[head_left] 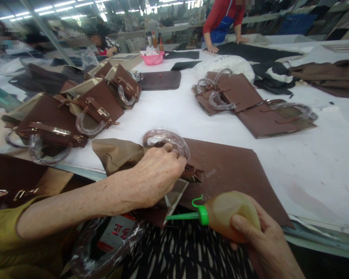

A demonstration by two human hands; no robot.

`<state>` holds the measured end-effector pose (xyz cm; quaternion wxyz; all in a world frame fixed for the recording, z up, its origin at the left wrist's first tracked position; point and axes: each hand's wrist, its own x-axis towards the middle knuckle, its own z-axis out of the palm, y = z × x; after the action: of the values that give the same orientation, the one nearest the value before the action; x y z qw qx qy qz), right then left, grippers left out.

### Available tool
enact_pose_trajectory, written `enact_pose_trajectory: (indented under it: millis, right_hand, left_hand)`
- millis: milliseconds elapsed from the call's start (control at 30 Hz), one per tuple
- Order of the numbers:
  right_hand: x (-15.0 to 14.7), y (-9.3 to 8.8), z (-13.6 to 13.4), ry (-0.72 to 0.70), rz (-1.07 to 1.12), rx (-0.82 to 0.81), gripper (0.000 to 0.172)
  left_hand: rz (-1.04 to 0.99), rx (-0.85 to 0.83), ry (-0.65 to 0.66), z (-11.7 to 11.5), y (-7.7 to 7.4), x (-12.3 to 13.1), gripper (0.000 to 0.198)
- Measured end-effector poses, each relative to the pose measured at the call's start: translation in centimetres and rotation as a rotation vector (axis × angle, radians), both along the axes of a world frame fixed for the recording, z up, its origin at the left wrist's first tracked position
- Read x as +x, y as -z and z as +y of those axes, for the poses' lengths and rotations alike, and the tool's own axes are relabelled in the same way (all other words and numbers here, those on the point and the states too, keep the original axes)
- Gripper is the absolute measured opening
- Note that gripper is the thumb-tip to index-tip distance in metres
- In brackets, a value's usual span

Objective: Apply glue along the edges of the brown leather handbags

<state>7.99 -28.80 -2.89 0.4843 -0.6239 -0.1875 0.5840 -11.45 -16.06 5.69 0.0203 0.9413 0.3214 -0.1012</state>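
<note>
Across the front edge of the table lies a brown handbag [229,162], its tan lining [116,153] spread out to the left. My left hand [159,170] is closed on the bag's upper edge, beside a plastic-wrapped handle [165,135]; the fingertips are partly hidden. In my right hand [264,232] is a squeeze bottle [232,215] of amber liquid with a green cap and long nozzle. The nozzle tip [168,217] points left at an edge of the bag; I cannot tell if it touches. Another plastic-wrapped handle [110,255] hangs below, near my lap.
Several brown handbags [52,120] with gold clasps stand on the left. More brown bags [235,93] lie at the back right. A pink basket [152,58] sits farther back. Across the table, a person in a red top [218,19] leans over black material [253,52].
</note>
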Motion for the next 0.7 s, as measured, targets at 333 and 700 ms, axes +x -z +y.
enact_pose_trajectory:
  millis: [333,700]
  right_hand:
    - [-0.22,0.55,0.18,0.02,0.125,0.006,0.04]
    - [0.03,0.73,0.16,0.062,0.1,0.012,0.041]
  left_hand:
    - [-0.005,0.029,-0.016,0.19,-0.31,0.11,0.01]
    - [-0.029,0.068,-0.043,0.65,-0.09,0.55,0.008]
